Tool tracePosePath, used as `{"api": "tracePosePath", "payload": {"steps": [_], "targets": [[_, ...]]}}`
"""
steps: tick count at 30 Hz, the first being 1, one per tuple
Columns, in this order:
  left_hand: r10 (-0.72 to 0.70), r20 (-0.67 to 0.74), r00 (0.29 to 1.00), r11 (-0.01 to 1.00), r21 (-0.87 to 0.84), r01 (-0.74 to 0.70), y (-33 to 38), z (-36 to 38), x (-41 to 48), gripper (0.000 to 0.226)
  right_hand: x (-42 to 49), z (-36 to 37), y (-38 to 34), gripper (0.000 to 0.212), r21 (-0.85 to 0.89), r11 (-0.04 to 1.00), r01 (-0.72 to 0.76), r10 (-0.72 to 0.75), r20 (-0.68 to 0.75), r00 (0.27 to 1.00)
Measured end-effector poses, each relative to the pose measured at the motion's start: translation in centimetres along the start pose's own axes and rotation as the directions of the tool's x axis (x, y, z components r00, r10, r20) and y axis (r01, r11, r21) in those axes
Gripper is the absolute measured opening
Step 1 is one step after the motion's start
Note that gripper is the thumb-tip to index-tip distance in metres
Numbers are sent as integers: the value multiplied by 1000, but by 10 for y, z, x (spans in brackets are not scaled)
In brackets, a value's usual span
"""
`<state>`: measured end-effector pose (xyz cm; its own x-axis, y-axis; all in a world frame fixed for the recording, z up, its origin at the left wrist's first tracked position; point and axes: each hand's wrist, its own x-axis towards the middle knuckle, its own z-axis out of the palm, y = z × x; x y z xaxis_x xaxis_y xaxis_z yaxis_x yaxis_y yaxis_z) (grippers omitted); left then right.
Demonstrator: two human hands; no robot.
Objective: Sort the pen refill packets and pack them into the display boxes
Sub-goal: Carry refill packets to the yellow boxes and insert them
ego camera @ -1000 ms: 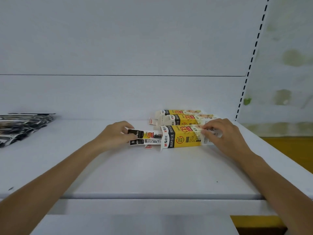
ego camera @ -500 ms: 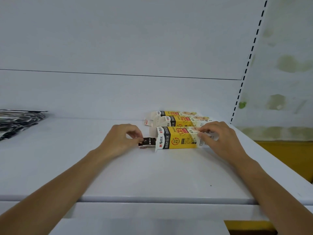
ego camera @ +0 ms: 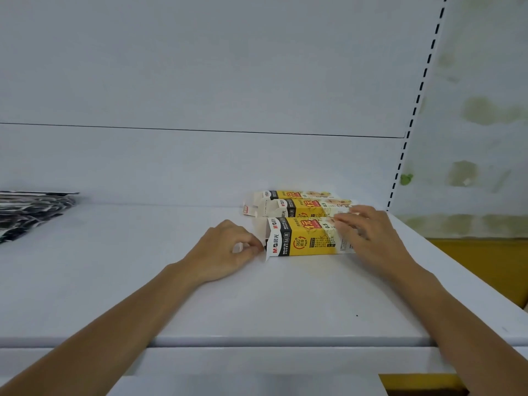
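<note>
Three yellow-and-white display boxes lie on their sides on the white shelf [ego camera: 257, 304]. The nearest display box [ego camera: 307, 238] has its left end open, with its flap [ego camera: 268, 254] hanging out. My left hand [ego camera: 225, 248] is curled at that opening, fingertips pinched on the dark end of the refill packets [ego camera: 264, 247]; the box hides the rest of them. My right hand [ego camera: 368, 235] lies over the box's right end and holds it down. The second box [ego camera: 303, 208] and the third box [ego camera: 294, 194] sit just behind it.
A pile of black-and-white refill packets [ego camera: 28, 214] lies at the far left of the shelf. The shelf's back panel rises behind the boxes, and a slotted upright [ego camera: 411, 124] stands at the right. The shelf's front edge [ego camera: 257, 341] runs below my forearms.
My left hand has slid the refill packets rightward into the nearest box until only their tip shows. My right hand has stayed on the box's right end.
</note>
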<state>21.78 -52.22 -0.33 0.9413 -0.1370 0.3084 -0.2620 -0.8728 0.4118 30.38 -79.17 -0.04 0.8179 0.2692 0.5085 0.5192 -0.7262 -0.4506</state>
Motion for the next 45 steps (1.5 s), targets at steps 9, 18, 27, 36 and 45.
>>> {"api": "tracePosePath", "payload": {"steps": [9,18,27,36,45], "targets": [[-180,-41,983,984,-18,180,3,-10,-11,44,-4,-15,-19,18,-149,987,-54,77,156,985],[-122,40,992,991,67,119,21,-9,-12,77,-13,-20,-13,32,-59,974,-216,220,73,973],[-146,63,987,960,-234,157,38,14,14,62,-14,-10,-1,38,-100,968,-229,239,94,967],[-81,26,996,996,45,80,19,-41,-16,96,11,-32,-78,54,-206,973,-108,108,-11,994],[-220,-372,902,941,163,297,-73,-132,-105,43,64,30,-236,65,11,930,367,-364,-104,926]]}}
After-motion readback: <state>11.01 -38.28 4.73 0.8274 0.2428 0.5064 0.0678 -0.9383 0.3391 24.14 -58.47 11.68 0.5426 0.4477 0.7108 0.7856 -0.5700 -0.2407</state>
